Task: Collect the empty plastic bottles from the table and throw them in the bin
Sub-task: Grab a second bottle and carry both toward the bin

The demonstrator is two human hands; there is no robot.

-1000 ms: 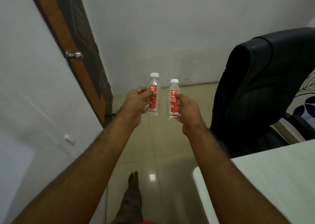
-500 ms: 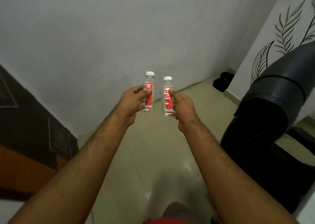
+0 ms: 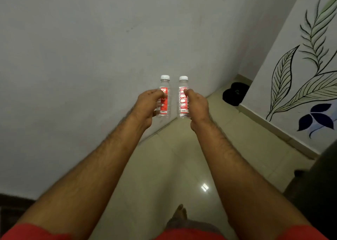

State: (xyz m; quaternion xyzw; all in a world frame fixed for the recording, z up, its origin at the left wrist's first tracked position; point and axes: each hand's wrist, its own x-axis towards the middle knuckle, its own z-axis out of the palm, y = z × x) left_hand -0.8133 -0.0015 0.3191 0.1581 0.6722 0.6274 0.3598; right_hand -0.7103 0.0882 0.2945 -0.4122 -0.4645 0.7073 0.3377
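Note:
I hold two small clear plastic bottles with white caps and red labels upright in front of me at arm's length. My left hand [image 3: 147,106] grips the left bottle [image 3: 164,101] around its label. My right hand [image 3: 196,106] grips the right bottle [image 3: 182,101] the same way. The two bottles stand side by side with a narrow gap between them. No bin is recognisable in view; the table is out of view.
A plain grey wall [image 3: 91,57] fills the left and centre. A white wall with a painted leaf mural [image 3: 300,75] stands at the right. A black object [image 3: 235,93] lies on the tiled floor [image 3: 173,157] in the far corner. A dark chair edge [image 3: 321,194] shows at the right.
The view has swung right: the door and table have left the frame, the chair has slid to the right edge, and the corner with the black object has come closer. Both hands keep their bottles.

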